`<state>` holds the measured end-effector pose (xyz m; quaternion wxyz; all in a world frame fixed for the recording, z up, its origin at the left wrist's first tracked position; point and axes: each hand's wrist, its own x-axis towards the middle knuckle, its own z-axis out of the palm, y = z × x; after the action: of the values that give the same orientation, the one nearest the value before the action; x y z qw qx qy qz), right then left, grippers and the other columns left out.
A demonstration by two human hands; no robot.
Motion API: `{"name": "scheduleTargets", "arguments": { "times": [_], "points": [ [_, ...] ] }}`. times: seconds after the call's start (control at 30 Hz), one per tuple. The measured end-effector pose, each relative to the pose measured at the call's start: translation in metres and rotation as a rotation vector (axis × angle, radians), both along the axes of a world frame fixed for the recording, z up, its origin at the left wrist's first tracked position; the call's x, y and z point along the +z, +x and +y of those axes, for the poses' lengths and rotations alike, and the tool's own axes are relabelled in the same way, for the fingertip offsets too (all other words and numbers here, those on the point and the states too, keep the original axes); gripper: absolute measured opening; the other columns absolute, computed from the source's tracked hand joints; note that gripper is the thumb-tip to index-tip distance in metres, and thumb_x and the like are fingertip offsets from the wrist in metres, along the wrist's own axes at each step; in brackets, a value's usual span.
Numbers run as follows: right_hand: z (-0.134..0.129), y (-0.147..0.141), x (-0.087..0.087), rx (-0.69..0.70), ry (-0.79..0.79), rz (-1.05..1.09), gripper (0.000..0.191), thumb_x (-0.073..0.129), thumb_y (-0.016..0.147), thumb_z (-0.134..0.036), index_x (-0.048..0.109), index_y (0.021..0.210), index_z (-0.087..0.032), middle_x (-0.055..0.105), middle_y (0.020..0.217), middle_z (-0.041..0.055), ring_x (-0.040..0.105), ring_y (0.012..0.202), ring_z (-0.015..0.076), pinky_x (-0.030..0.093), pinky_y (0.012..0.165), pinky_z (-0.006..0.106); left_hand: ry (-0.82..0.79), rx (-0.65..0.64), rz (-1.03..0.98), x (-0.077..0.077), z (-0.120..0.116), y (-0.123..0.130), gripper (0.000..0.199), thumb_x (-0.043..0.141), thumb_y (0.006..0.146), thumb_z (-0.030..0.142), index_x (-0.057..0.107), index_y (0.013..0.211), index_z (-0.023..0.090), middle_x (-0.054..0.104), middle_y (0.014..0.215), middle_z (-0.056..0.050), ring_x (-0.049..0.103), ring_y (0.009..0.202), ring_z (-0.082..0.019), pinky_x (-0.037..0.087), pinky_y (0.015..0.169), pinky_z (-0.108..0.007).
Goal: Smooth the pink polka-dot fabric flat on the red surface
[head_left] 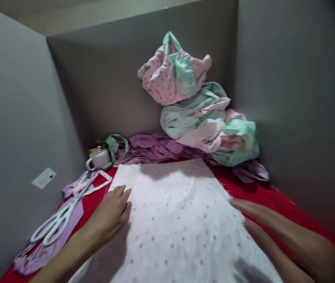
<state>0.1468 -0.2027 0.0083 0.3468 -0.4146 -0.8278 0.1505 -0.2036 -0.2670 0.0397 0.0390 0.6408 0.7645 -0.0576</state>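
Note:
A white cloth with small pink dots (176, 220) lies spread over a red surface in front of me. My left hand (116, 206) rests on its left edge, palm down, with the fingers stretched out and holding nothing. At the right edge is my right hand (270, 224), somewhat blurred. Its fingers and thumb are apart and touch the cloth's border. Faint wrinkles cross the cloth, and a shadow falls over its far end.
Scissors with white handles (57, 224) lie on purple fabric (30, 257) at left. A white mug (99, 158) with a gold-coloured lid stands behind them. Crumpled purple cloth (155, 146) and a pile of pink and green fabric (196, 106) sit at the back. Grey panels (111, 82) enclose the space.

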Motion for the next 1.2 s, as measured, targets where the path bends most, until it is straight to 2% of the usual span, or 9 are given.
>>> {"name": "scheduleTargets", "arguments": {
  "times": [0.13,0.23,0.3,0.4,0.53,0.73,0.9,1.07,1.2],
  "points": [
    [0.039,-0.116,0.015,0.194,-0.055,-0.144,0.049,0.031,0.093,-0.037,0.054,0.128,-0.012,0.052,0.132,0.0116,0.048,0.122,0.0244,0.041,0.102,0.042,0.003,0.149,0.007,-0.006,-0.014,-0.018,0.056,0.022,0.093,0.034,0.031,0.141,0.007,0.025,0.149,-0.017,0.019,0.139,-0.027,0.020,0.113,-0.044],
    [0.061,-0.182,-0.008,0.210,-0.145,-0.334,0.053,0.028,0.094,-0.034,0.044,0.136,-0.005,0.039,0.141,0.0167,0.035,0.132,0.0249,0.032,0.107,0.043,0.018,0.183,0.028,-0.024,-0.008,-0.014,0.059,0.025,0.093,0.036,0.027,0.142,0.004,0.020,0.150,-0.021,0.014,0.140,-0.031,0.019,0.113,-0.047],
    [0.069,-0.203,-0.029,0.188,-0.195,-0.474,0.054,0.026,0.096,-0.035,0.038,0.140,-0.006,0.031,0.146,0.0156,0.028,0.135,0.0253,0.029,0.108,0.047,0.006,0.173,0.007,-0.039,-0.008,-0.009,0.061,0.026,0.093,0.039,0.025,0.143,0.003,0.019,0.150,-0.021,0.013,0.140,-0.032,0.018,0.112,-0.049],
    [0.074,-0.205,-0.055,0.162,-0.200,-0.612,0.055,0.025,0.096,-0.040,0.030,0.144,-0.013,0.022,0.150,0.0096,0.019,0.139,0.0248,0.019,0.109,0.054,0.008,0.123,-0.061,-0.059,-0.015,-0.005,0.062,0.022,0.094,0.043,0.024,0.143,0.005,0.019,0.150,-0.019,0.012,0.140,-0.029,0.015,0.113,-0.048],
    [0.082,-0.193,-0.071,0.170,-0.153,-0.698,0.057,0.022,0.096,-0.045,0.028,0.145,-0.018,0.020,0.152,0.0047,0.017,0.139,0.0210,0.018,0.111,0.049,0.014,0.099,-0.120,-0.067,-0.022,-0.011,0.063,0.021,0.094,0.045,0.024,0.143,0.007,0.018,0.151,-0.018,0.012,0.140,-0.028,0.013,0.114,-0.047],
    [0.118,-0.160,-0.078,-0.023,-0.184,-0.726,0.056,0.020,0.097,-0.043,0.028,0.144,-0.014,0.024,0.151,0.0078,0.020,0.138,0.0221,0.020,0.110,0.050,0.008,0.174,-0.131,-0.064,-0.024,-0.020,0.059,0.021,0.095,0.042,0.023,0.144,0.010,0.017,0.152,-0.014,0.013,0.141,-0.025,0.013,0.114,-0.047],
    [0.151,-0.103,-0.068,-0.288,-0.255,-0.711,0.056,0.020,0.097,-0.041,0.041,0.136,-0.007,0.041,0.139,0.0215,0.044,0.123,0.0356,0.038,0.095,0.055,0.012,0.369,-0.076,-0.063,-0.026,-0.031,0.059,0.021,0.094,0.042,0.027,0.142,0.007,0.020,0.151,-0.016,0.014,0.140,-0.028,0.014,0.112,-0.053],
    [0.152,-0.117,-0.047,-0.245,-0.215,-0.677,0.047,0.028,0.094,-0.034,0.062,0.111,-0.005,0.061,0.110,0.0268,0.058,0.103,0.0388,0.042,0.086,0.052,0.123,0.236,-0.042,-0.049,0.013,-0.040,0.059,0.024,0.093,0.041,0.030,0.140,0.006,0.024,0.149,-0.020,0.016,0.139,-0.030,0.017,0.112,-0.048],
    [0.146,-0.168,-0.049,-0.020,-0.156,-0.615,0.047,0.024,0.097,-0.036,0.048,0.132,-0.016,0.047,0.137,0.0124,0.044,0.125,0.0236,0.035,0.100,0.033,0.142,0.100,-0.061,-0.053,0.069,-0.051,0.055,0.024,0.093,0.038,0.029,0.141,0.011,0.024,0.150,-0.014,0.018,0.140,-0.023,0.019,0.113,-0.039]
  ]
}}
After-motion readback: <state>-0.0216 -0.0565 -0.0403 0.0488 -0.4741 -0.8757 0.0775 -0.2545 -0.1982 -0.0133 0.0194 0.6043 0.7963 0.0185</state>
